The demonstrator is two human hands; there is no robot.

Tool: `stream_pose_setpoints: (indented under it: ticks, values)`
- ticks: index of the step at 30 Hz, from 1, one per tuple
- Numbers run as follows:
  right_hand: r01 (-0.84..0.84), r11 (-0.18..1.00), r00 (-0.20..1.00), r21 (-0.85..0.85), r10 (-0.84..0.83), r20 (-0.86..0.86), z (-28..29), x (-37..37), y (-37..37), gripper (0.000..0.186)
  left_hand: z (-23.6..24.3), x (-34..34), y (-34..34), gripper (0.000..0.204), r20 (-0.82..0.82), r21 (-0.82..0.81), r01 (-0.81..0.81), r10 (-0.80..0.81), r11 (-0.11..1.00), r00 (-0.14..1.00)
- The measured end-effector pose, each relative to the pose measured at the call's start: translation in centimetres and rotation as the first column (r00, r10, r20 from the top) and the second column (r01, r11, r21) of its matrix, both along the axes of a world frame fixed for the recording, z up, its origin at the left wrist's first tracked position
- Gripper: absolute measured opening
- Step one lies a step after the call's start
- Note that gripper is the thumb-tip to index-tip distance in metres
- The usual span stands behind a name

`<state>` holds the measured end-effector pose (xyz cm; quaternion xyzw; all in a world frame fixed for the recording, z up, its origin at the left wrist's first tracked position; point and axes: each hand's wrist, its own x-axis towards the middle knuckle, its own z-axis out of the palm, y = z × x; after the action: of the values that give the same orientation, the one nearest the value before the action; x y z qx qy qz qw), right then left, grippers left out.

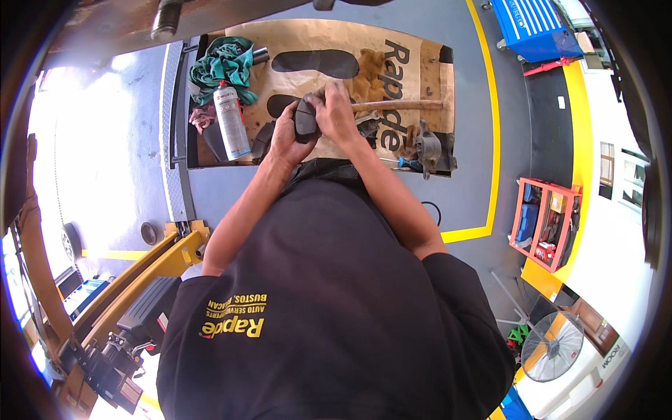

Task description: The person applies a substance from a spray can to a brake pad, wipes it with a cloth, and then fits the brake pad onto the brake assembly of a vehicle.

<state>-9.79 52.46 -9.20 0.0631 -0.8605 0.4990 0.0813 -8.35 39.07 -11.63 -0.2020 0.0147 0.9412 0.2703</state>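
A dark brake pad (306, 122) is held up between both hands, over a brown paper mat (252, 35) printed with black footprint shapes. My left hand (283, 138) is closed around the pad's left and lower side. On its upper right edge, the bent fingers of my right hand (334, 114) grip it; part of those fingers is hidden. Just left of my left hand lies another dark piece (262, 140), perhaps a second pad. A hammer's wooden handle (399, 106) extends rightward from behind my right hand. A white and grey spray can (232, 122) leans at the left.
Green cloth (222, 66) is bunched at the far left of the mat, brown cloth (371, 75) beyond my right hand. A metal caliper-like part (428, 148) and blue-handled screwdriver (403, 162) lie right. Overhead hangs a bolt (166, 19); a yellow lift arm (168, 252) stands left.
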Motion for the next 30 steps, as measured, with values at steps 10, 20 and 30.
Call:
stream_pose_setpoints:
  ticks: [10, 20, 30]
  values:
    - [0.119, 0.990, 0.993, 0.071, -0.117, -0.022, 0.5, -0.1, 0.4, 0.013, -1.1, -0.2, 0.5, 0.035, -0.024, -0.047, 0.034, -0.035, 0.998, 0.999]
    - [0.047, 0.993, 0.999, 0.107, -0.049, 0.018, 1.6, 0.7, 0.1, 0.023, 0.5, 0.3, 0.2, 0.035, -0.061, 0.025, -0.049, 0.050, 0.998, 0.997]
    - [0.129, 0.991, 0.990, 0.038, -0.131, 0.056, 1.9, 0.4, -0.2, 0.025, 2.1, 1.2, 0.0, 0.038, -0.016, -0.088, -0.035, 0.033, 0.996, 0.999]
